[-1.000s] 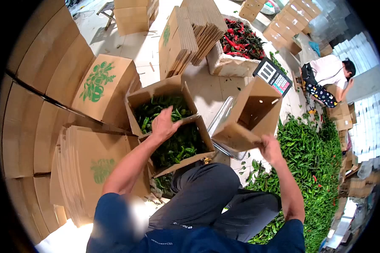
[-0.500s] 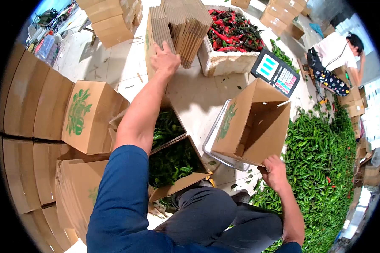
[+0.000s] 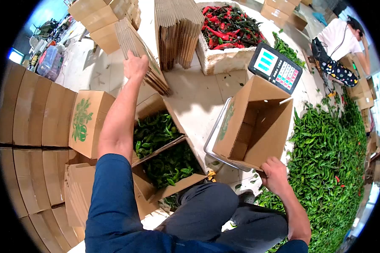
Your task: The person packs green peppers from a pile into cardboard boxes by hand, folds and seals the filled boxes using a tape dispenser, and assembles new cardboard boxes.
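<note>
Broadly, a pale tiled floor [image 3: 194, 95] was covered along the right by a wide heap of green peppers [image 3: 325, 168], and the left side was walled by stacked cartons [image 3: 33, 114]. A person in a white top [image 3: 335, 40] was seen hunched at the far end of the heap. Near the middle, a scale's keypad panel [image 3: 275, 67] was placed beside a foam crate [image 3: 223, 63], which was filled with red and dark peppers [image 3: 228, 29]. More green peppers were held in two open cartons [image 3: 177, 187] set side by side before the knees [image 3: 215, 196]. A printed carton [image 3: 82, 122] was stood next to the stacked cartons. An open box [image 3: 234, 130], with its brown inside exposed, was supported on a metal tray [image 3: 210, 145]; its near rim was grasped by the right hand [image 3: 275, 173]. By the left hand [image 3: 136, 66], a thin bundle of flattened cartons [image 3: 128, 36] was clutched along its edge; the bundle was slanted, beside a thicker upright stack of folded cardboard [image 3: 177, 33].
</note>
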Tool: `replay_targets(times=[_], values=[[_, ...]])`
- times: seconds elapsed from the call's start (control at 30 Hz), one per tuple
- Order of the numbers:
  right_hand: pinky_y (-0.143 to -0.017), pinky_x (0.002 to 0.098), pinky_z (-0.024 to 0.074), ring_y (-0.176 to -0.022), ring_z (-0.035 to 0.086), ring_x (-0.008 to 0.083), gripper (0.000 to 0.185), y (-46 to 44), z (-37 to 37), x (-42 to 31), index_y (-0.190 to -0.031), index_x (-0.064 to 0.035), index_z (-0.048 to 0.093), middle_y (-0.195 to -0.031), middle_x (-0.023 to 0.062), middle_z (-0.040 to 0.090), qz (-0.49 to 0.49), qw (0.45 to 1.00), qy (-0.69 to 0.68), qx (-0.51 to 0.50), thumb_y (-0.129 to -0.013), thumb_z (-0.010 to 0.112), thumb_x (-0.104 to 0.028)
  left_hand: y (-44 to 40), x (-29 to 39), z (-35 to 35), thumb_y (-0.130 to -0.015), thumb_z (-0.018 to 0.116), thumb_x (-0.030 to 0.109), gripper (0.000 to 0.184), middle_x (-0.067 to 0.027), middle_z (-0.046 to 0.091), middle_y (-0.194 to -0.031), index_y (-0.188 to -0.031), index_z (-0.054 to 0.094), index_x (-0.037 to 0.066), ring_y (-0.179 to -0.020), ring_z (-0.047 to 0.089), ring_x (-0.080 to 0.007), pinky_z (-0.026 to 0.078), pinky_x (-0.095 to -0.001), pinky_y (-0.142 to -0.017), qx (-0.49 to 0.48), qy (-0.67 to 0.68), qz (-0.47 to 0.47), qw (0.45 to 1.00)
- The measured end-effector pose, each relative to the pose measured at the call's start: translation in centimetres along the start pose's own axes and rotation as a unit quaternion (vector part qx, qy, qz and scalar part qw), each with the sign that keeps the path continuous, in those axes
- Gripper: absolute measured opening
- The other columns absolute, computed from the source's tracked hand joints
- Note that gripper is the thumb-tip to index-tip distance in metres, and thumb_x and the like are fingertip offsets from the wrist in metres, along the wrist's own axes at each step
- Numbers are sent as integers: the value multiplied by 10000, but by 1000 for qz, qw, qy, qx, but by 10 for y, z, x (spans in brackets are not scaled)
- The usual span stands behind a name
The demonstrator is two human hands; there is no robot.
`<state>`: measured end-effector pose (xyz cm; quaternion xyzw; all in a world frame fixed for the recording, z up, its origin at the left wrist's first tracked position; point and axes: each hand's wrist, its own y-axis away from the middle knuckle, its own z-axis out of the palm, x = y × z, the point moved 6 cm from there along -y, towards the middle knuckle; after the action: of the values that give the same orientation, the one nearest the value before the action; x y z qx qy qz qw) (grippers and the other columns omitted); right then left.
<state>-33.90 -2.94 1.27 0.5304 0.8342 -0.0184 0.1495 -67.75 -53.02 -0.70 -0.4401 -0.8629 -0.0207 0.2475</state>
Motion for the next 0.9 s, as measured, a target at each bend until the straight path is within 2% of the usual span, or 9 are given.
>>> replay_targets(times=[0.17,0.27,0.37,0.5,0.53,0.63,0.67,0.77,0.9], values=[[-710,427,501,-836,561,322,295,16,0,15,-812,-77,581,-812,102,561,7,999,-35,24,-572,753,-71,-9,-3,6,-865,536,452,691,-305,571,-1229,-1461,433,119,-1072,631,-441,495,-508,-957,23,-13,26,999],[-720,439,504,-843,571,332,340,18,1,19,-844,-80,601,-828,108,568,30,999,-41,0,-549,770,-70,-36,5,18,-885,522,461,690,-313,570,-1217,-1482,420,131,-1083,626,-440,497,-510,-951,-14,-18,74,997],[-740,446,509,-879,588,339,388,16,5,21,-866,-83,613,-857,108,585,24,999,-40,-5,-517,782,-81,-81,16,48,-901,513,473,702,-325,566,-1213,-1512,390,151,-1074,634,-441,507,-506,-940,32,-30,148,988],[-756,450,515,-906,604,326,415,13,5,18,-871,-85,615,-899,86,616,27,998,-60,-10,-487,774,-81,-110,53,77,-938,503,564,701,-330,562,-1216,-1508,412,167,-1047,654,-439,535,-492,-899,2,-54,224,973],[-760,449,516,-913,607,322,417,15,8,20,-871,-85,615,-908,81,622,24,998,-61,-5,-485,772,-81,-114,62,84,-933,482,678,769,-326,561,-1220,-1503,424,165,-1052,654,-430,543,-481,-889,11,-63,251,966],[-770,446,522,-940,616,315,415,7,6,15,-874,-85,618,-930,70,638,18,998,-56,8,-483,759,-79,-128,84,103,-896,471,759,827,-298,564,-1244,-1505,434,202,-1024,663,-431,545,-497,-868,23,-58,250,966],[-770,446,522,-941,615,315,414,5,4,14,-874,-85,619,-927,71,637,21,998,-57,7,-483,756,-78,-137,83,109,-877,432,805,883,-319,483,-1361,-1524,401,205,-1083,636,-433,539,-493,-895,6,-63,249,966],[-767,444,522,-932,615,316,410,6,4,12,-871,-83,617,-914,75,633,29,998,-60,3,-482,745,-67,-150,76,117,-877,491,776,876,-336,387,-1459,-1562,324,256,-1239,550,-441,518,-495,-958,-21,-63,240,969],[-759,446,520,-901,614,320,403,8,8,14,-864,-80,611,-884,88,619,26,999,-44,12,-479,726,-45,-122,52,98,-878,631,654,1050,-367,332,-1492,-1587,138,58,-1392,370,-489,349,-495,-1156,3,113,320,941]])
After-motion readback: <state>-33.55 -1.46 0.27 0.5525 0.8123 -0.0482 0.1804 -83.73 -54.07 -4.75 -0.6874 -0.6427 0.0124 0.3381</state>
